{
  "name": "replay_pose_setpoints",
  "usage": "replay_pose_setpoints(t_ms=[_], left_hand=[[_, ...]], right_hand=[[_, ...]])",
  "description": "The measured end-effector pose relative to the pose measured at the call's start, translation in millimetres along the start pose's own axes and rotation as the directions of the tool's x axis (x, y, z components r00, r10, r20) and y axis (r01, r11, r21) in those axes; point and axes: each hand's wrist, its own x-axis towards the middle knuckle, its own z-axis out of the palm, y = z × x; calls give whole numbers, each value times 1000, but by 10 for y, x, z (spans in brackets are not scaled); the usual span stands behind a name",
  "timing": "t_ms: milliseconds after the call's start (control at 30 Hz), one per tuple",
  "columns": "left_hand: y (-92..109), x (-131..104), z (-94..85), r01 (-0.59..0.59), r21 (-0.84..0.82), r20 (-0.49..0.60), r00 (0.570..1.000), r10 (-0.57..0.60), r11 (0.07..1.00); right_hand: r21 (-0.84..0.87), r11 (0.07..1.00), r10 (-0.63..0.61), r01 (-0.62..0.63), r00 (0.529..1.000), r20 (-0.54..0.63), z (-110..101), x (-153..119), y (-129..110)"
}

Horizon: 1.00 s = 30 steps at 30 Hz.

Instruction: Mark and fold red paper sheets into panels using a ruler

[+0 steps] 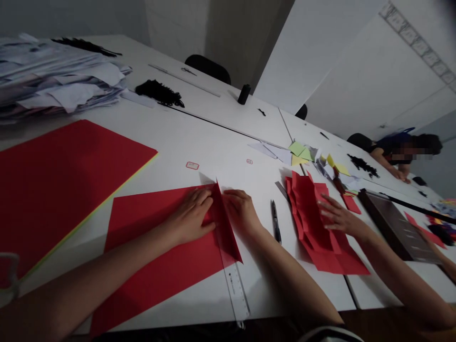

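A large sheet of red paper [156,280] lies before me, its right-hand edge standing up as a narrow folded strip. A clear ruler [235,289] runs along this fold, partly under or behind the strip. My left hand [192,216] rests on the sheet just left of the fold, thumb stretched out, fingers lying on the paper. From the right side, my right hand [244,211] has its bent fingers close together at the raised strip; some fingertips are hidden. A black pen [275,221] lies on the table right of that hand.
A stack of red sheets [71,166] lies at left, a heap of white papers [64,80] behind it. At right, a co-worker's hand [337,216] touches folded red paper [309,213]. Black cord [159,92] and a dark box [395,228] are on the white table [213,137].
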Motion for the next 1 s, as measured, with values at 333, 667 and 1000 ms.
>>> replay_pose_setpoints(t_ms=[333,667,1000], left_hand=[[4,6,7,-14,-33,8,1000,15,999],[6,9,11,4,-18,48,999,-4,1000],[29,11,-1,21,5,69,997,-21,1000]], right_hand=[[-183,983,30,-22,999,43,49,-127,-127],[-322,946,58,-39,997,50,123,88,-101],[-344,935,98,-92,995,1,271,447,-54]])
